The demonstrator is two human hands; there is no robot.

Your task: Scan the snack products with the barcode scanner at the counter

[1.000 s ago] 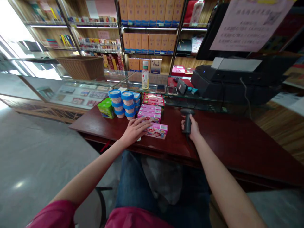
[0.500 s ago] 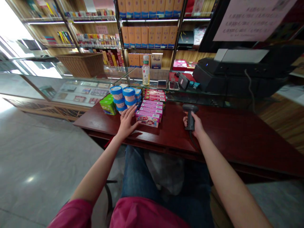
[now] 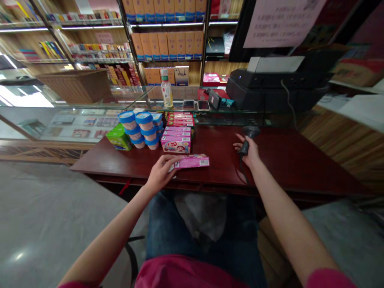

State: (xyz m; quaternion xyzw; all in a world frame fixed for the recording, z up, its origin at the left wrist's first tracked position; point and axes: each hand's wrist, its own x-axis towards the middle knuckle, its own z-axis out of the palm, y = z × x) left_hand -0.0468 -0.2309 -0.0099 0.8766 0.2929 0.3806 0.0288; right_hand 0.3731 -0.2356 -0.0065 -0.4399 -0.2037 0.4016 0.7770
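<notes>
A slim pink cardboard box [image 3: 192,161] is held near the front edge of the dark red-brown wooden desk [image 3: 288,160], its left end pinched narrowly by the left hand [image 3: 163,170]. The box is tipped so that a long pink side, with a white barcode panel [image 3: 204,163] near its right end, is shown; whether its underside is touching the desk cannot be told from this angle. To the right, well apart from the box, a black handheld scanner [image 3: 245,147] is held by its handle in the right hand [image 3: 252,154], some fingers being left extended. As judged from the layout, one box has been separated out and turned but not yet set down. The remainder is left grouped beyond it, touched by neither hand: a row of matching pink boxes [image 3: 176,142], red boxes [image 3: 180,119] behind that row, stacked pale tubs with blue lids [image 3: 146,127] to its left, and bright green boxes [image 3: 119,140] outermost. Farther back, a clear plastic bottle [image 3: 167,94] is stood on a glass-topped counter [image 3: 144,103].
</notes>
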